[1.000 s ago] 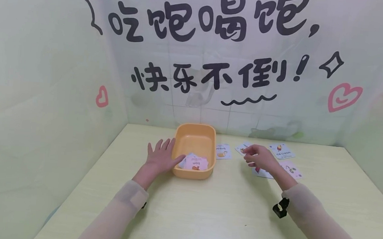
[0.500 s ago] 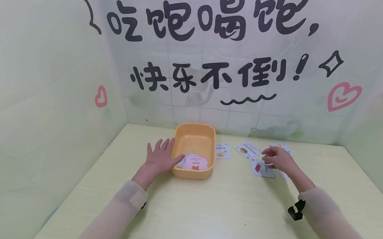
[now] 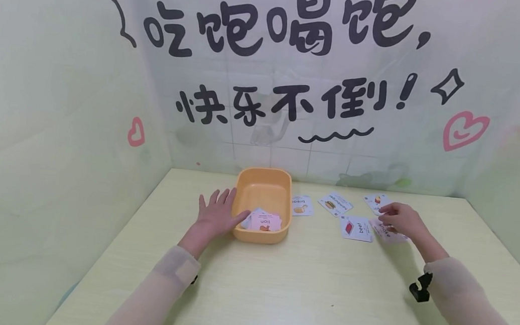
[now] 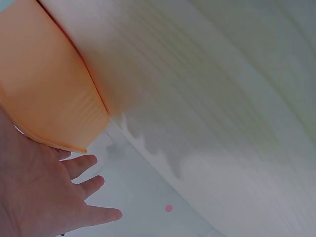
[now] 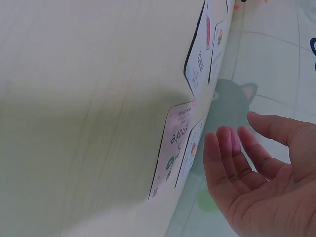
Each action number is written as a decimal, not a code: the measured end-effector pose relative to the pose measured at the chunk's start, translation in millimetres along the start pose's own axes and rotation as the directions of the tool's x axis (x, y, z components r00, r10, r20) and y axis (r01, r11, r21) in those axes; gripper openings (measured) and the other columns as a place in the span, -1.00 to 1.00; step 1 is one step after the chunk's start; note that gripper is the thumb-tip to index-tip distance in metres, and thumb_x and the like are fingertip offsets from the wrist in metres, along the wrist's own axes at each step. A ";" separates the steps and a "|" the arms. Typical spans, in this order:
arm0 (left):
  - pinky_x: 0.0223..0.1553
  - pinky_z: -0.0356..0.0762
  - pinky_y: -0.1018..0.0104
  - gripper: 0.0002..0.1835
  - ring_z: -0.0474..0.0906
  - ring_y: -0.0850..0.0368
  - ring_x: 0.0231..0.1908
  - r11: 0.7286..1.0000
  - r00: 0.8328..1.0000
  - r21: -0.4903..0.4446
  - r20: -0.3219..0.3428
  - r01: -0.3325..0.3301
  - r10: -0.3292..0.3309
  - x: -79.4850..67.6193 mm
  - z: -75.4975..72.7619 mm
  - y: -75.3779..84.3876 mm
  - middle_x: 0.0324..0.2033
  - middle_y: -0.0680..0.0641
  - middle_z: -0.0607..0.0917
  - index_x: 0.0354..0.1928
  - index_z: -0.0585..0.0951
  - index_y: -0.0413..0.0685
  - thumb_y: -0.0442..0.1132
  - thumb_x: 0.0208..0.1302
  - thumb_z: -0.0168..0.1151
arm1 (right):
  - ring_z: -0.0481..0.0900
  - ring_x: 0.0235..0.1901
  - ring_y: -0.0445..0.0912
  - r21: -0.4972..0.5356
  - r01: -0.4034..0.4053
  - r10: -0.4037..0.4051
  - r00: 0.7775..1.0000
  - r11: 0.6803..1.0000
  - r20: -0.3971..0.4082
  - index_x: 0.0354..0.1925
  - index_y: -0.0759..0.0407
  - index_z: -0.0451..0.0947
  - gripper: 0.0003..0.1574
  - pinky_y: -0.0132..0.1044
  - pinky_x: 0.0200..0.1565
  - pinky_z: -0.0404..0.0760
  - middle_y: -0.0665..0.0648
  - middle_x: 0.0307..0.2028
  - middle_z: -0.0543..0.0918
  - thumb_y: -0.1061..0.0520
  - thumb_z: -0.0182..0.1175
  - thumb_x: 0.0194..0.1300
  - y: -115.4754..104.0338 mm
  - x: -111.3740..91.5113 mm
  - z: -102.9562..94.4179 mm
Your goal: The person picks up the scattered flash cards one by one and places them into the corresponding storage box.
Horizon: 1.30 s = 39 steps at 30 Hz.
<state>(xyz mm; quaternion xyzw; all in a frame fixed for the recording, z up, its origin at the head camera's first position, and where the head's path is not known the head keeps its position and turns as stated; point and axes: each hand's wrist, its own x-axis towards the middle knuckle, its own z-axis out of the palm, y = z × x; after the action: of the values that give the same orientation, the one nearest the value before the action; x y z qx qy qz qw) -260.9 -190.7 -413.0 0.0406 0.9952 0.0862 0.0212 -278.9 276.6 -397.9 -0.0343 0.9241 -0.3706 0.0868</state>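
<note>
My left hand (image 3: 214,214) lies against the left side of an orange plastic bin (image 3: 261,237), fingers spread and the thumb over its rim. Inside the bin is a small pile of cards, a pink lion card (image 3: 267,221) on top. My right hand (image 3: 404,222) hovers over a pink snake card (image 3: 388,235), fingers loosely bent with nothing between them; the right wrist view shows a gap between hand and card. An ice cream card (image 3: 375,202) lies just behind, partly covered by the fingers. Left of the snake card is a beef card (image 3: 357,228).
A hamburger card (image 3: 335,204) lies on the pale table (image 3: 278,289) between the bin and the beef card. Tight against the bin's right side sits a bread card (image 3: 302,206), part of it hidden. A printed curtain (image 3: 260,152) hangs along the table's back edge.
My right hand has moved right, from over the hamburger card across the beef card to the snake card, uncovering the first two. The left hand and bin stay put.
</note>
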 end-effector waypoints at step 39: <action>0.46 -0.33 -0.45 -0.02 -0.11 -0.31 0.56 1.000 1.000 -0.025 0.009 0.003 -0.002 -1.3 -0.1 -1.1 0.56 -0.21 0.09 0.60 -0.09 0.00 0.43 0.36 -0.18 | 0.37 -0.27 0.12 -0.424 -0.145 0.174 0.984 0.894 0.031 -0.21 0.53 0.49 -0.24 -0.07 -0.21 0.43 0.39 -0.26 0.45 -0.20 0.38 0.15 18.3 -7.5 -3.2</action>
<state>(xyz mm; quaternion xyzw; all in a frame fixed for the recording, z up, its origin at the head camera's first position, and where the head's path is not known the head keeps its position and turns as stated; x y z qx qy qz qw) -259.8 -192.0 -413.0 0.0394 0.9940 0.0983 0.0263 -272.1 293.0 -407.2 0.0110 0.9783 -0.1533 0.1388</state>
